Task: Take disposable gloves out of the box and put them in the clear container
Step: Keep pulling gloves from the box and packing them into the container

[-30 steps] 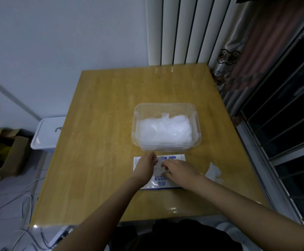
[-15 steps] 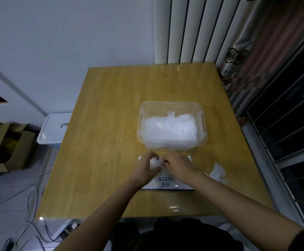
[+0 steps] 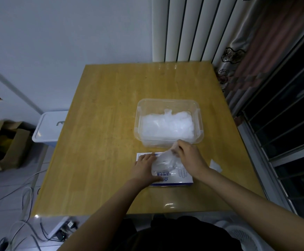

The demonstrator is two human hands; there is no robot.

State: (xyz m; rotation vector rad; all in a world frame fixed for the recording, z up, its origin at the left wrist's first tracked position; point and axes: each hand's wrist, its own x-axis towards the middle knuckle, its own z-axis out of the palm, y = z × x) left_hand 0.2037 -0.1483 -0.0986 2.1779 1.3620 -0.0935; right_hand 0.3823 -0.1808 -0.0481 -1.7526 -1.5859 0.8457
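Observation:
A flat white and blue glove box (image 3: 181,177) lies on the wooden table (image 3: 102,134) near its front edge. My left hand (image 3: 144,166) rests flat on the box's left part. My right hand (image 3: 189,156) pinches a thin clear disposable glove (image 3: 165,160) that stretches up out of the box. Just behind the box stands the clear container (image 3: 168,103), with a heap of clear gloves (image 3: 167,125) inside.
A small white scrap (image 3: 216,165) lies on the table right of the box. A white lidded bin (image 3: 48,126) and a cardboard box (image 3: 6,145) sit on the floor at the left, with cables (image 3: 26,192) nearby. Curtains (image 3: 238,42) hang at the right.
My right hand has lifted up and to the right, drawing a glove out of the box. My left hand has flattened onto the box. The camera view shifted slightly.

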